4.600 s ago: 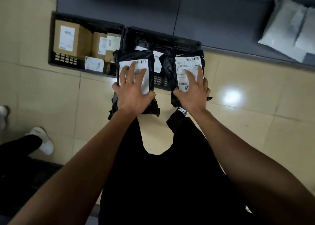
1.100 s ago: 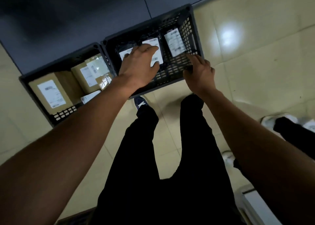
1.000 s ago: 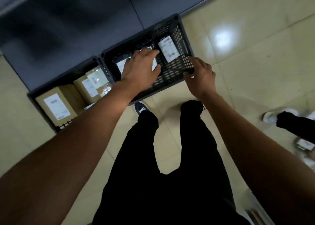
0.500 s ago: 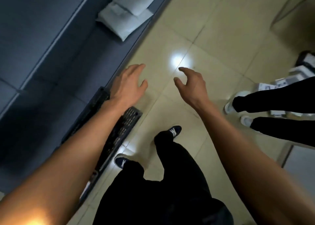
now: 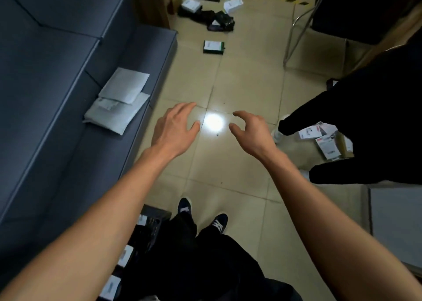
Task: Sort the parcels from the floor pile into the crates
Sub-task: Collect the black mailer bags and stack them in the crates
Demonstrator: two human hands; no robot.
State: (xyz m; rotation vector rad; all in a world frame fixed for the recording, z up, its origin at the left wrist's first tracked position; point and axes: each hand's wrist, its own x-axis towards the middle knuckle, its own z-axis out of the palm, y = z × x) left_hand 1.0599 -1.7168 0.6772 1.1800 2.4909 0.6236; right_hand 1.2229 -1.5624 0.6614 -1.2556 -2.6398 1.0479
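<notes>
White labels on floor parcels (image 5: 213,47), print too small and blurred to read

Glossy beige tiled floor (image 5: 239,77) carries a bright light glare (image 5: 213,121) at centre. Dark grey sofa (image 5: 57,49) fills nine o'clock; metal chair legs (image 5: 294,31) at one o'clock.

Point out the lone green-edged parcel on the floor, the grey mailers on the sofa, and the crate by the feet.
green-edged parcel (image 5: 213,46), head view, on its white label.
grey mailers (image 5: 125,88), head view, middle of the top one.
crate (image 5: 157,213), head view, on its dark rim.
</notes>
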